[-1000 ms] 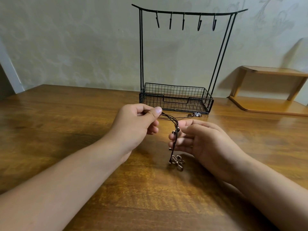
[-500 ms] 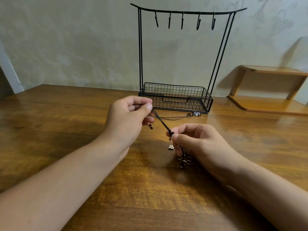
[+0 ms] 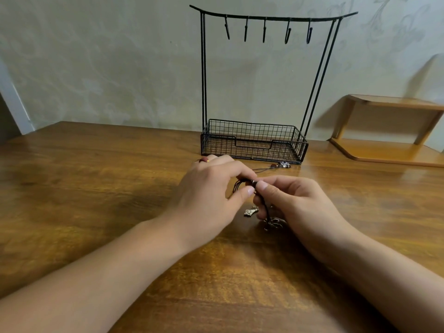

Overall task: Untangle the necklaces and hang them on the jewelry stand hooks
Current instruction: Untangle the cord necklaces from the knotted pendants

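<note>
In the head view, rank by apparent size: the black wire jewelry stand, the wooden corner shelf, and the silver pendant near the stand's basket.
1. Black wire jewelry stand, largest.
2. Wooden corner shelf, partly cut off by the frame edge.
3. Silver pendant, smallest.

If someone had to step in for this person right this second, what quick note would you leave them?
Left hand: grip pinching the tangled dark necklace cords.
Right hand: grip pinching the same cords beside the left thumb, one cord running down to a metal pendant on the table; a second small charm hangs nearby.
A strand trails to beads in front of the jewelry stand.
Done: nothing hung; all five hooks are bare.
Left: finish untangling, then hang each necklace.
</note>
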